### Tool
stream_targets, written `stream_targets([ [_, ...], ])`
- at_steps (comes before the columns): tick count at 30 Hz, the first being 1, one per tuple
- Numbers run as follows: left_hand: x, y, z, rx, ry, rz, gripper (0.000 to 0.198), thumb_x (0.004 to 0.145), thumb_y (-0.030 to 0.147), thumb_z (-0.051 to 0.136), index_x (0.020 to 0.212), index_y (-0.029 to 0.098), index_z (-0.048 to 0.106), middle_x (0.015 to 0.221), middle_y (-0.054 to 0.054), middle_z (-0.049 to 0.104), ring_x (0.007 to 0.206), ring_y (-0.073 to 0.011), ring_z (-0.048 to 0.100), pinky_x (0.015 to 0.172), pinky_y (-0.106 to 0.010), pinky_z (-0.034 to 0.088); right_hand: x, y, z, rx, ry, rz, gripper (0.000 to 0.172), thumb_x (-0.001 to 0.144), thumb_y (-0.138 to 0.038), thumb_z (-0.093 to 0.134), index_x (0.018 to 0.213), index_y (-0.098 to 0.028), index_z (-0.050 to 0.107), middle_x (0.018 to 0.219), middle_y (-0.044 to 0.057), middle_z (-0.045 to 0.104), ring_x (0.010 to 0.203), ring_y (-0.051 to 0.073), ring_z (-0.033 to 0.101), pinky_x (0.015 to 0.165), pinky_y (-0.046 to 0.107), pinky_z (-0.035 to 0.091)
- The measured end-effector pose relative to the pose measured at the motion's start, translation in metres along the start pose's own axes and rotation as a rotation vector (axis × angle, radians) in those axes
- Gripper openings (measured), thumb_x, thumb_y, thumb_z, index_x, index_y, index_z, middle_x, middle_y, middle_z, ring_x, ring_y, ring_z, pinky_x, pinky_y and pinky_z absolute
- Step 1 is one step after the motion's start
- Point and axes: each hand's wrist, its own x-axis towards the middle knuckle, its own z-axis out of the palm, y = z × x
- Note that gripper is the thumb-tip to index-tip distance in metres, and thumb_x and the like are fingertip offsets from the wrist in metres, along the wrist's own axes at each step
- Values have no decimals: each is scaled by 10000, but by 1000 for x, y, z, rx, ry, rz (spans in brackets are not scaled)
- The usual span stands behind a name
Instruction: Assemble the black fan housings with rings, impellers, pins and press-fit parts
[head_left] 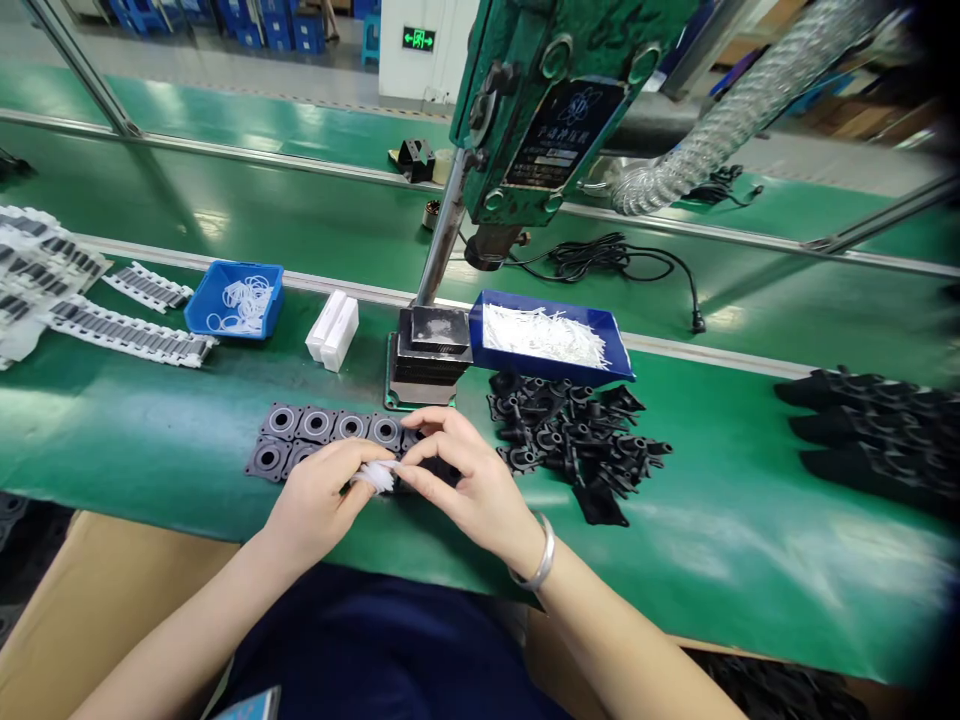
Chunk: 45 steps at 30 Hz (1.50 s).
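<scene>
A bunch of thin white rings (380,477) is gripped in the fingers of my left hand (319,490). My right hand (469,485) reaches in from the other side, its thumb and index finger pinched on the edge of one white ring at the bunch. Under both hands lie rows of square black parts (316,425) with round central holes; several in the back row show a pale circle around the hole. My hands cover some of these parts. Just behind them stands the dark metal block (431,355) of the press base.
A green press (555,110) rises above the block. Behind are a blue bin (270,318) of white rings, white boxes (332,330) and a blue tray (624,362) of white strips. Black plastic parts (577,430) are heaped at right; strips of parts (135,330) lie left.
</scene>
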Motion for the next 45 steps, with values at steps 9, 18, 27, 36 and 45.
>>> stream_targets([
  [9, -4, -7, 1, 33, 66, -61, 205, 905, 100, 548, 1000, 198, 701, 944, -12, 772, 895, -149, 724, 840, -253, 580, 3, 26, -13, -40, 162, 119, 142, 909, -264, 633, 785, -197, 644, 1102, 80, 625, 1065, 196, 615, 972, 390, 487],
  [18, 7, -9, 27, 273, -172, 410, 232, 937, 24, 439, 1058, 116, 614, 1274, -155, 672, 1240, -242, 609, 1111, -496, 468, 9, 48, -1, -344, 149, 60, 107, 911, -232, 602, 824, -186, 642, 1108, 113, 608, 1090, 244, 583, 972, 456, 494],
  [27, 10, -8, 28, 338, -272, 430, 303, 940, -2, 354, 1058, 97, 615, 1278, -163, 670, 1285, -278, 577, 1118, -542, 444, -6, 46, -10, -603, 30, -104, 352, 954, -72, 427, 1162, -220, 669, 1288, 125, 582, 1191, 256, 522, 977, 464, 490],
  [36, 10, -3, 28, 251, -186, 346, 241, 935, 26, 430, 1068, 125, 606, 1221, -140, 691, 1188, -245, 636, 1080, -485, 479, -25, 27, -18, -465, 155, -137, 306, 939, -65, 449, 1106, -200, 668, 1223, 126, 606, 1184, 233, 537, 990, 454, 487],
  [45, 17, 17, 23, 20, -23, 77, 209, 887, 53, 533, 998, 161, 673, 926, -27, 748, 877, -138, 707, 823, -208, 560, -20, 15, -23, 76, 76, 30, 59, 891, -247, 676, 851, -205, 668, 1163, 79, 606, 1150, 177, 584, 995, 334, 485],
])
